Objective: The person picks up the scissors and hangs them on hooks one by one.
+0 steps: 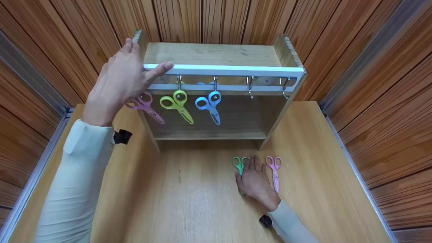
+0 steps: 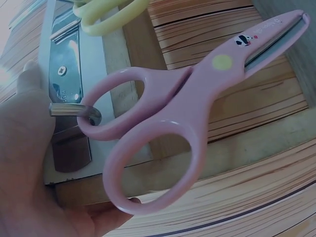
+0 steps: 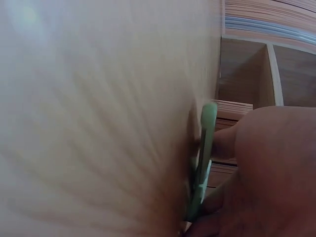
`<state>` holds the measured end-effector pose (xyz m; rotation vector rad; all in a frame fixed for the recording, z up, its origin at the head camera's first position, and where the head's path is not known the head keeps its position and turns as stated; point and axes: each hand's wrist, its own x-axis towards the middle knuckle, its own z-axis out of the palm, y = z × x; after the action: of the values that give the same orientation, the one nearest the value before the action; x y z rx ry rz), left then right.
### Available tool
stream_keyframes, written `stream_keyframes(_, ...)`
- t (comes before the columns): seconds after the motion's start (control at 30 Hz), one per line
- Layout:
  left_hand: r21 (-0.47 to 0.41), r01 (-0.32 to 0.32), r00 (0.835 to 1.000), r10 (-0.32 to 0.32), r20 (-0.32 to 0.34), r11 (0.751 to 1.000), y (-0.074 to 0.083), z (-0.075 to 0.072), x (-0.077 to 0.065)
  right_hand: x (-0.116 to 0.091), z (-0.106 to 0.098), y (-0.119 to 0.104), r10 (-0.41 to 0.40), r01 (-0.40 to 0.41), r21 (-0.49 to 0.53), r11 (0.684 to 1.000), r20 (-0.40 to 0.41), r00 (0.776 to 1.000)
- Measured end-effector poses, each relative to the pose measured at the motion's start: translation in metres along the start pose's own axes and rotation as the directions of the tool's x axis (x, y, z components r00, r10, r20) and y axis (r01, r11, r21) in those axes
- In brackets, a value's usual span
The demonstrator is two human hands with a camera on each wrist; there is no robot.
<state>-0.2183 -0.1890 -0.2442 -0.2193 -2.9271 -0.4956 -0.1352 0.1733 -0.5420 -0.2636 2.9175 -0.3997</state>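
Note:
My left hand [image 1: 116,76] rests on the upper left corner of a wooden shelf unit [image 1: 209,54], thumb along its white hook rail [image 1: 233,70] and straight fingers against the side panel. Just below it hang pink scissors [image 1: 146,107], which the left wrist view shows looped on a metal hook [image 2: 69,109] by one handle. Yellow-green scissors [image 1: 179,105] and blue scissors [image 1: 211,106] hang on the hooks further right. Down on the table, my right hand [image 1: 254,182] pinches green scissors [image 1: 237,163] between thumb and fingers, covering most of them.
Another pair of pink scissors [image 1: 275,172] lies right of my right hand on the wooden table [image 1: 189,209]. Two metal hooks [image 1: 250,88] at the rail's right carry no scissors. Wood-grain walls [image 1: 388,111] enclose the table at the back and sides.

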Motion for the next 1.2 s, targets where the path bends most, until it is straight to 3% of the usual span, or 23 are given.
stream_keyframes(0.27, 0.017, 0.016, 1.0, -0.016, 0.021, 1.0, 0.001, 0.0, 0.002, 0.005, -0.016, -0.01, -0.013, 0.018, -0.188, 0.982, 0.027, 1.0)
stream_keyframes(0.5, -0.003, 0.018, 1.0, -0.017, 0.022, 1.0, 0.0, -0.001, 0.002, 0.008, -0.013, -0.017, -0.123, 0.08, -0.376, 0.923, -0.091, 0.988)
stream_keyframes(0.8, -0.003, 0.008, 1.0, -0.008, 0.017, 1.0, -0.001, -0.001, 0.002, 0.009, -0.011, -0.015, -0.194, 0.108, -0.441, 0.891, -0.155, 0.969)
stream_keyframes(0.87, 0.001, 0.006, 1.0, -0.006, 0.017, 1.0, -0.002, -0.002, 0.002, 0.009, -0.006, -0.013, -0.238, 0.107, -0.48, 0.871, -0.22, 0.946)
stream_keyframes(0.97, 0.01, 0.004, 1.0, -0.004, 0.012, 1.0, -0.002, -0.001, 0.003, 0.009, -0.001, -0.008, -0.31, 0.093, -0.517, 0.851, -0.351, 0.884)
stream_keyframes(1.03, 0.01, 0.003, 1.0, -0.003, 0.01, 1.0, -0.002, -0.001, 0.004, 0.008, -0.001, -0.004, -0.335, 0.093, -0.518, 0.85, -0.397, 0.855)
stream_keyframes(1.07, 0.011, 0.002, 1.0, -0.002, 0.009, 1.0, -0.002, -0.001, 0.005, 0.007, -0.003, -0.002, -0.334, 0.1, -0.502, 0.859, -0.403, 0.852)
stream_keyframes(1.13, 0.007, 0.0, 1.0, -0.001, 0.009, 1.0, -0.001, 0.0, 0.005, 0.005, -0.012, 0.002, -0.288, 0.142, -0.395, 0.907, -0.341, 0.895)
stream_keyframes(1.2, 0.002, -0.003, 1.0, 0.003, 0.008, 1.0, -0.001, 0.001, 0.005, 0.004, -0.022, 0.004, -0.223, 0.178, -0.203, 0.963, -0.229, 0.948)
